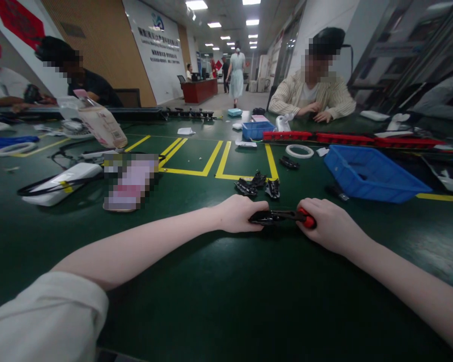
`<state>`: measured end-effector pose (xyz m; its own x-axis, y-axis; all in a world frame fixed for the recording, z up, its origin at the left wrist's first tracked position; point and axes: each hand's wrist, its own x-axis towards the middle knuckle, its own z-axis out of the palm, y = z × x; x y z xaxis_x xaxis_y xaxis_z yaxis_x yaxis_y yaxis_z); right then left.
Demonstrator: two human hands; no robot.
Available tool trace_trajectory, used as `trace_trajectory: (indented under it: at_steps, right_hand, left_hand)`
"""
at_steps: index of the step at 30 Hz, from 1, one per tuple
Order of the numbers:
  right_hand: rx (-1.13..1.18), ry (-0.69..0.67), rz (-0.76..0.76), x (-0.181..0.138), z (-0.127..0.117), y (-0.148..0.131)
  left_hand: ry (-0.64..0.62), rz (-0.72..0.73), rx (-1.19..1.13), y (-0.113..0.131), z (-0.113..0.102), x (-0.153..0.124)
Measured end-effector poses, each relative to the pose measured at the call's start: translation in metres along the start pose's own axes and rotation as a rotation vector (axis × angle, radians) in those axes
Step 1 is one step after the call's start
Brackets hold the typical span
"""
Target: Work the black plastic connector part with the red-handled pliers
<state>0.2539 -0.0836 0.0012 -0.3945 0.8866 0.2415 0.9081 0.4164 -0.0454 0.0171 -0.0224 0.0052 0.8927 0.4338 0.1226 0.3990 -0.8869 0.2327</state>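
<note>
My left hand (241, 213) is closed on a small glossy black part (265, 217) above the green table. My right hand (322, 221) wraps round the red handles of pliers (287, 215), whose dark jaws reach left and meet the black part. Whether the jaws are closed on it I cannot tell. Just beyond my left hand lie several similar black parts, one of them a black piece (273, 188) near the yellow tape corner. Farther off is another black piece (289, 162).
A blue bin (373, 173) stands at the right, and a smaller blue bin (257, 129) farther back. A tape roll (299, 151) lies between them. To the left are a phone (132, 183), a white power bank (62, 185) and a tilted bottle (102, 122). A person (313, 90) sits opposite.
</note>
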Motion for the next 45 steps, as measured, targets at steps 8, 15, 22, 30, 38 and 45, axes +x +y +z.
trace_trajectory:
  at_steps: [8,15,22,30,38,45]
  right_hand:
    - [-0.005,0.024,-0.010,-0.0005,0.0002,0.0015]
    - [-0.006,0.063,-0.047,-0.0013,0.0003,0.0018]
    - [-0.076,0.045,-0.067,-0.0005,0.0007,0.0010]
    - [-0.116,0.083,-0.108,-0.0024,-0.0012,-0.0003]
    - [-0.103,0.083,-0.110,-0.0020,0.0002,0.0000]
    - [-0.055,0.031,-0.070,0.0001,0.0003,0.0016]
  left_hand:
    - [0.003,-0.017,0.018,0.0020,0.0001,-0.0009]
    - [0.016,0.011,0.021,0.0023,0.0004,-0.0011]
    - [0.036,0.028,0.007,0.0019,-0.0005,-0.0001]
    - [0.015,0.070,0.004,-0.0001,-0.0002,0.0001]
    - [0.007,0.044,-0.033,0.0007,-0.0017,-0.0001]
    - [0.017,-0.013,-0.035,0.0014,-0.0009,-0.0001]
